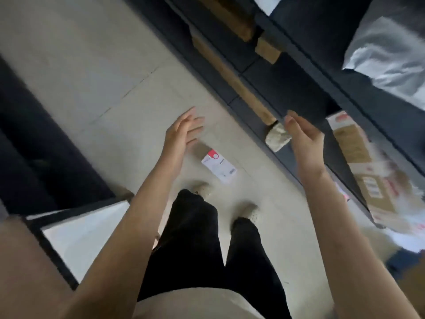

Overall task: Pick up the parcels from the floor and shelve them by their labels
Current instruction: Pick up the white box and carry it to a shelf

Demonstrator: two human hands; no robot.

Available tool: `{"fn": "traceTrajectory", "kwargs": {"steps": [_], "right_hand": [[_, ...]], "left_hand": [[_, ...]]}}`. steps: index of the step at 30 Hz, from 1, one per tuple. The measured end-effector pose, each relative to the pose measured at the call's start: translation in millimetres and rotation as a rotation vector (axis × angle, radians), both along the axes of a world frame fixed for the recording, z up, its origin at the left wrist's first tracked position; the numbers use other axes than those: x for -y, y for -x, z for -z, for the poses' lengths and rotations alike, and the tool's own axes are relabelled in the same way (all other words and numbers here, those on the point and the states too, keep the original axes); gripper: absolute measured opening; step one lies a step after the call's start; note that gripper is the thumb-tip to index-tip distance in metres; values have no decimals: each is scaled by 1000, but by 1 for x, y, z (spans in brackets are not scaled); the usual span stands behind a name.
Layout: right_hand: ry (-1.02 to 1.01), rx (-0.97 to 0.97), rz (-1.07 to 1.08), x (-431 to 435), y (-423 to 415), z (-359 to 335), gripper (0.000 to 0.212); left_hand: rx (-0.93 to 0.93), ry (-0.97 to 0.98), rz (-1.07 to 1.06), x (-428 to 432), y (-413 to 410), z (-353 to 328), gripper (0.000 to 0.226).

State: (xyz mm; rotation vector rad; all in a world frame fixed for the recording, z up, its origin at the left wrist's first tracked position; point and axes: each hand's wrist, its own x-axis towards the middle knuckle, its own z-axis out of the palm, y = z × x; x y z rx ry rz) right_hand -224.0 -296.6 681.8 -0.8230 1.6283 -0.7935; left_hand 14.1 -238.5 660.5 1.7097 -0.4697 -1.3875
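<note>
A small white parcel (219, 166) with a red-pink corner and printed label lies flat on the pale floor, just ahead of my feet. My left hand (184, 130) hovers above and to the left of it, fingers spread, holding nothing. My right hand (303, 137) is raised to the right of the parcel, near the dark shelf unit (253, 72), palm turned inward, fingers apart and empty. A brown cardboard parcel (365, 164) with red-and-white tape and barcode labels rests on the shelf at the right.
Grey plastic mailer bags (388, 54) sit on an upper shelf at top right. A pale block (277, 139) props the shelf's wooden base rail (232, 77). Another dark rack with a white panel (87, 233) stands at left. My legs and shoes (249, 211) are below.
</note>
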Motion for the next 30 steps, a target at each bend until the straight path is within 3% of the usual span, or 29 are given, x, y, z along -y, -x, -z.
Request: {"fn": "traceTrajectory", "kwargs": {"steps": [2, 5, 10, 17, 22, 30], "right_hand": [[9, 4, -157, 14, -10, 14, 14], [-30, -3, -319, 32, -39, 47, 9], [-212, -41, -492, 47, -86, 142, 37], [-302, -203, -714, 76, -109, 308, 40], [-330, -321, -934, 92, -112, 455, 40], [-322, -409, -1315, 71, -144, 667, 51]], "left_hand": [[-32, -35, -161, -31, -4, 10, 43], [-86, -98, -393, -67, -7, 31, 55], [-210, -198, -694, -99, -4, 110, 44], [-564, -321, -1038, -101, 6, 290, 47], [-623, -456, -1079, -86, 18, 435, 39], [-663, -520, -1166, -49, 32, 633, 74]]}}
